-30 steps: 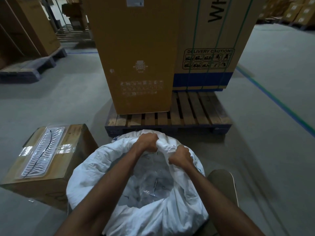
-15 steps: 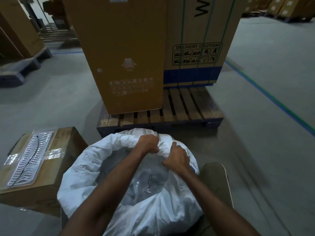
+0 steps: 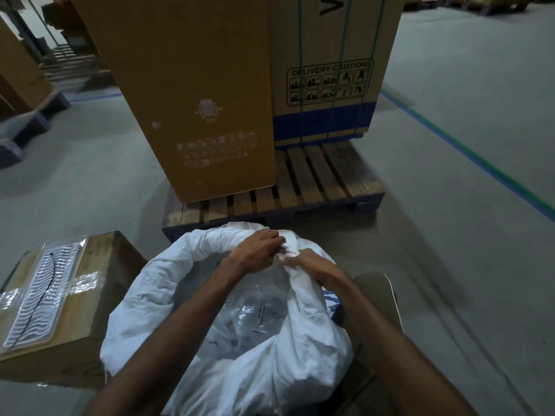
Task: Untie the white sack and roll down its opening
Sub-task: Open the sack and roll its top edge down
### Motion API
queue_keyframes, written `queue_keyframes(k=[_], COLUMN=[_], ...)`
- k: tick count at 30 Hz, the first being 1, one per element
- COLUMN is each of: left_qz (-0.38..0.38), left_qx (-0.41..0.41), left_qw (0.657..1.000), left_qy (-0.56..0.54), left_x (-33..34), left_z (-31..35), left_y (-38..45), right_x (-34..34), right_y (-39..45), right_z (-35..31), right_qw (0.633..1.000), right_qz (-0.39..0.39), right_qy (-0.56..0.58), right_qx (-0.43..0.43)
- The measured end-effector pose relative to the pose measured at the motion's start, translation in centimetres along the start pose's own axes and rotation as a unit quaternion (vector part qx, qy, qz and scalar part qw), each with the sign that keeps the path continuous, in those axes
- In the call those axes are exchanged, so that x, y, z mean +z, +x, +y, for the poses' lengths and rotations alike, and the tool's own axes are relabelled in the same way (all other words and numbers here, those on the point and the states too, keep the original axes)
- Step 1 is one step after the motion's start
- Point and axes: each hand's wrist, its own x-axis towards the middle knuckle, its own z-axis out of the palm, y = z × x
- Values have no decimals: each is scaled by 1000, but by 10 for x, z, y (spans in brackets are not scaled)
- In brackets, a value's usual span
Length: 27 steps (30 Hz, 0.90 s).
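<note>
- White sack [image 3: 168, 295] is sitting open on the floor just in front of the wooden pallet [image 3: 315, 175], its rim already rolled into a thick cuff, clear plastic showing inside.
- Left hand [image 3: 258, 247] is pinching the far rim, nearest the pallet.
- Right hand [image 3: 309, 262] is gripping the same rim, just beside the left.
- Cardboard box [image 3: 99, 283] is standing left of the sack, nearer than the pallet.
</note>
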Motion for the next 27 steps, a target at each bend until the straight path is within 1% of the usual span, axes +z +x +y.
queue_keyframes(k=[1, 2, 4, 6, 8, 10, 11, 12, 13, 15, 16, 17, 18, 19, 20, 21, 22, 23, 24, 26, 27], left_qz=[-14, -19, -14, -45, -81, -68, -58, -58, -63, -67, -60, -44, -25, -12, -1, 21, 46, 69, 82, 79, 68], left_qx=[-35, -74, -141, -183, -171, -113, -80, -52, -33, -22, -28, -39, -53, -80, -119, -160, -200, -230, -243, -229, -211], left_qw=[999, 997, 990, 982, 982, 989, 989, 987, 984, 985, 987, 989, 991, 992, 991, 987, 979, 971, 966, 970, 975], left_qy=[4, 3, -5, -10, -16, -73, -107, -141, -161, -156, -147, -137, -118, -92, -62, -29, 1, 20, 28, 20, 5], left_x=[-3, -5, -8, -7, -7, -7, -8, -7, -9, -9, -9, -7, -8, -8, -9, -9, -11, -12, -13, -14, -13], left_z=[-1, -2, -4, -5, -1, 1, 2, 3, 6, 13, 17, 20, 21, 22, 23, 24, 27, 30, 32, 35, 33], left_y=[2, 4, 8, 12, 18, 19, 18, 15, 12, 9, 8, 10, 12, 14, 16, 18, 21, 23, 26, 31, 33], right_x=[5, 10, 19, 27, 30, 21, 13, 7, 2, -4, -6, -4, -2, -1, -1, 2, 4, 7, 10, 14, 14], right_y=[-5, -12, -23, -33, -27, -15, -13, -9, -5, -3, -2, 2, 2, 2, -2, -6, -10, -14, -16, -12, -6], right_z=[4, 9, 25, 35, 43, 40, 34, 33, 33, 32, 30, 31, 28, 26, 24, 25, 27, 27, 30, 33, 33], right_qw=[999, 995, 975, 966, 976, 978, 976, 972, 959, 944, 942, 943, 954, 972, 986, 988, 982, 977, 971, 958, 957], right_qz=[20, 55, 153, 199, 208, 198, 181, 149, 110, 63, 53, 50, 62, 78, 108, 149, 185, 213, 240, 285, 286], right_qy=[-33, -79, -154, -162, -58, 67, 117, 181, 255, 322, 327, 325, 284, 212, 111, 21, -27, -26, -12, 19, 53], right_qx=[-16, -33, -54, -38, -28, -13, 5, 32, 47, 42, 47, 54, 71, 69, 63, 37, 17, 0, -5, -5, -5])
